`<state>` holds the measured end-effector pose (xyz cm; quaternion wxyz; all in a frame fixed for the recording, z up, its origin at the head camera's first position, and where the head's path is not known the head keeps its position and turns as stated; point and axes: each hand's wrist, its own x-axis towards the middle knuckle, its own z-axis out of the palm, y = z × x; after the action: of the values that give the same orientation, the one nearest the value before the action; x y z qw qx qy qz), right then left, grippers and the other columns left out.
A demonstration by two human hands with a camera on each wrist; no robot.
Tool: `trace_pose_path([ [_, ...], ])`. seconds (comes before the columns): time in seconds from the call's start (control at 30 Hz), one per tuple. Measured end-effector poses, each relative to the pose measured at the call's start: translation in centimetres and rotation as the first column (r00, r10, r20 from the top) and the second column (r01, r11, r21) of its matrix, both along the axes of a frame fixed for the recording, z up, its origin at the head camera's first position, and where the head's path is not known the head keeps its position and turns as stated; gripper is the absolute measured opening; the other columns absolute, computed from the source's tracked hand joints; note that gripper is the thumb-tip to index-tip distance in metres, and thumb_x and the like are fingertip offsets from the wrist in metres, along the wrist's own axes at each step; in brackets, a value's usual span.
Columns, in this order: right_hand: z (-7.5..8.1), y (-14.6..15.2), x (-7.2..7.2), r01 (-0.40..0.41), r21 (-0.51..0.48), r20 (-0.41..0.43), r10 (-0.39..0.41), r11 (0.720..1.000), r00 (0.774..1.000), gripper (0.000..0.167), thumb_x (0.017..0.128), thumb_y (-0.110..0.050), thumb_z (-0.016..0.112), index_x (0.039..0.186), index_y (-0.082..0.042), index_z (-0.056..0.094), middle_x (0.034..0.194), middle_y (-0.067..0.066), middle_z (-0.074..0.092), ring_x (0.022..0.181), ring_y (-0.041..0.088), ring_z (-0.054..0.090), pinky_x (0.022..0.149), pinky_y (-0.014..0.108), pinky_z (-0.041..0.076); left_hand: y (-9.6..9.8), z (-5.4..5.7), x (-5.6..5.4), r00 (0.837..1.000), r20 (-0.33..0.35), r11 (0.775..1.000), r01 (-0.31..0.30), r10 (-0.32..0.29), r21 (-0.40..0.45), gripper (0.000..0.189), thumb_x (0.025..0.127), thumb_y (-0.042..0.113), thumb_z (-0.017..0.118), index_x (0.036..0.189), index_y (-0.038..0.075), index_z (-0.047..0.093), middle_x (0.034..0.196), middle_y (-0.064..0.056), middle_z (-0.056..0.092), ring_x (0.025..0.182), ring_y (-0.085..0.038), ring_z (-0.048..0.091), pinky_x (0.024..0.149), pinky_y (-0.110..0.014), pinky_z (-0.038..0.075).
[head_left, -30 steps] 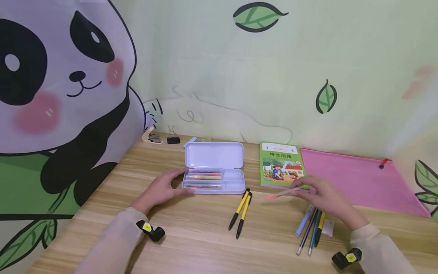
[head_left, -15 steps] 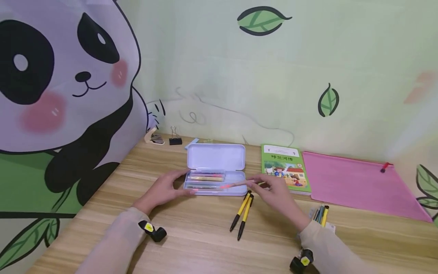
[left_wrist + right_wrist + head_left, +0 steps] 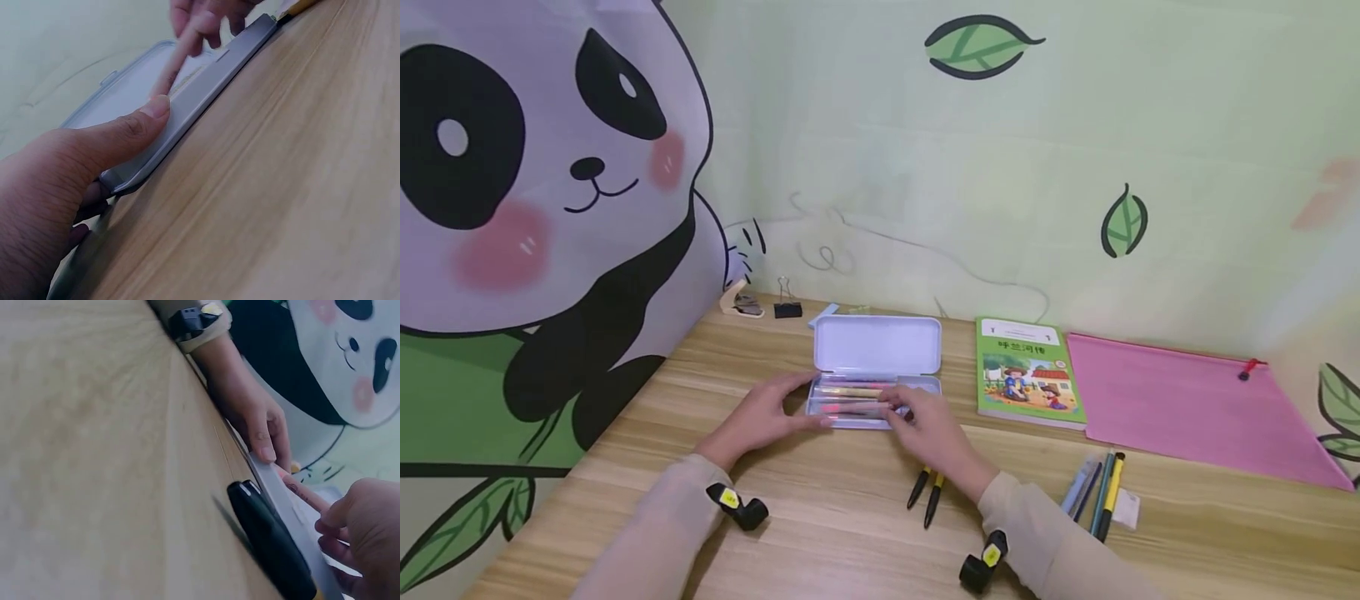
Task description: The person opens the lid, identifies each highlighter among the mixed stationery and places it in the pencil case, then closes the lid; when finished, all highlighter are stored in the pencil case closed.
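Note:
A pale lilac pencil case (image 3: 877, 343) lies with its lid up, several pens in its left part. My left hand (image 3: 762, 419) grips its left end, the thumb (image 3: 134, 128) along the front wall and the other fingers round the far side. My right hand (image 3: 942, 437) pinches the rear end of a slim pink-tipped pen (image 3: 856, 408). The pen lies over the case's front compartment, its tip pointing left toward my left hand. In the right wrist view, the black ends of yellow-and-black pens (image 3: 269, 537) show beside the case; my right hand partly covers these pens in the head view.
A green book (image 3: 1030, 375) and a pink zip pouch (image 3: 1180, 408) lie at the back right. Several pens and pencils (image 3: 1101, 496) lie at the right, by a small white piece (image 3: 1126, 508). A black binder clip (image 3: 787, 309) and a beige-handled item (image 3: 742, 302) stand by the wall.
My right hand has carried the pink-tipped pen leftward from near the book to over the pencil case, lowering it toward the front compartment. My left hand has kept its hold on the case.

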<state>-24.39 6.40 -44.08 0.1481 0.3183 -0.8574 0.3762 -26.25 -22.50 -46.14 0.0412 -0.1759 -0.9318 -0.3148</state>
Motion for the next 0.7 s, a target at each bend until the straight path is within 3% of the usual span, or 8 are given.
trace_pose_path([
  [0.37,-0.94,0.32,-0.30,0.013,0.054,-0.071,-0.009,0.998,0.997,0.015,0.092,-0.010,0.074,0.107,-0.008,0.073,0.097,0.004,0.075,0.085,0.017,0.068,0.075,0.032,0.057,-0.02,-0.10,-0.02,1.000,0.004,1.000,-0.015,0.015,0.006,0.100,0.072,0.076,0.072,0.150,0.017,0.050,0.150,-0.010,0.050,0.140,-0.033,0.043,0.115,-0.054,0.034],
  [0.7,-0.89,0.43,0.06,0.021,0.067,-0.068,-0.016,0.998,0.998,0.015,0.093,-0.012,0.073,0.107,-0.009,0.073,0.101,0.002,0.074,0.091,0.016,0.067,0.079,0.034,0.057,0.09,-0.07,0.04,1.000,0.018,1.000,-0.006,0.006,0.016,0.097,0.074,0.074,0.073,0.150,0.020,0.049,0.151,-0.009,0.049,0.141,-0.033,0.042,0.116,-0.055,0.033],
])
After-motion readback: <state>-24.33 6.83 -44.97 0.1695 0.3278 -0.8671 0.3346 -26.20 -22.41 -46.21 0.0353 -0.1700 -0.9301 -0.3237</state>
